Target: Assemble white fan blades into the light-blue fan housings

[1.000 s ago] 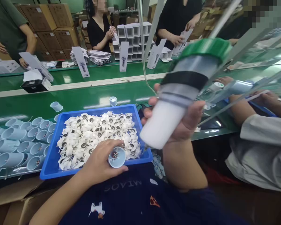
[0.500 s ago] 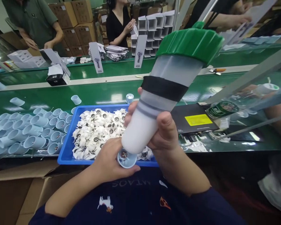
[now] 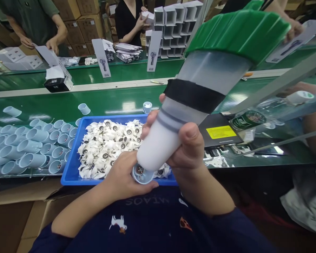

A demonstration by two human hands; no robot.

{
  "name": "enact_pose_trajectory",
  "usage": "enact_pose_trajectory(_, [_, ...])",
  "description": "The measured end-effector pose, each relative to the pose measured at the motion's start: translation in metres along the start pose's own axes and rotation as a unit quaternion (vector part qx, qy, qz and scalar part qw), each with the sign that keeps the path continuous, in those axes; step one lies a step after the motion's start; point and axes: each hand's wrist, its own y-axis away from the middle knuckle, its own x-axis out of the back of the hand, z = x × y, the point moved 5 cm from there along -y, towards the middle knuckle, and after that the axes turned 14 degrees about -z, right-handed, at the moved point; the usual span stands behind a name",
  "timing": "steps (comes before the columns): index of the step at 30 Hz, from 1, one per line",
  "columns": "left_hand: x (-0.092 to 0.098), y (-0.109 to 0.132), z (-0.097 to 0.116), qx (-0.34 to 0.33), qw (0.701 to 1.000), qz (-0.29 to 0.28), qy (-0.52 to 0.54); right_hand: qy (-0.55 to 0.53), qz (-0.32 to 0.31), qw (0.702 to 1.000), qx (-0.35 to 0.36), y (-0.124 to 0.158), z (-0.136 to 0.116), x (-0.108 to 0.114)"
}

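Observation:
My left hand (image 3: 122, 175) grips a small light-blue plastic cup (image 3: 146, 178) by its side, its open mouth facing me. Inside the cup a brownish, coil-like part shows. My right hand (image 3: 188, 151) is wrapped round a bottle-shaped tool (image 3: 158, 144) with a translucent white body, a black band and a ribbed green cap. It leans up to the right, its rounded white lower end over the cup's mouth. Whether the end touches the cup's inside is hidden. Behind both hands, a blue tray (image 3: 68, 168) holds a heap of white fan blades (image 3: 97, 151) with metal hubs.
Many light-blue cups (image 3: 31, 144) lie piled on the left; several more stand or lie farther back on the green bench (image 3: 107, 102). On the right are a black flat box (image 3: 213, 137) and a plastic bottle (image 3: 252, 116). Co-workers handle white cartons across the bench.
The tool's green cap sits higher and farther right, looking larger, with the body tilted more. Both hands keep their holds. The view has shifted slightly.

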Motion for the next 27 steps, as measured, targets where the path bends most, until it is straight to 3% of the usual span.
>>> enact_pose_trajectory(21, [-0.0004, 0.0001, -0.0046, 0.027, 1.0, -0.011, 0.004, 0.049, 0.019, 0.999, -0.005, 0.0016, 0.0023, 0.0011])
enact_pose_trajectory(27, [-0.005, 0.0017, -0.0076, 0.056, 0.996, -0.061, 0.04, 0.048, 0.058, 0.997, -0.018, -0.0009, 0.0025, 0.0003])
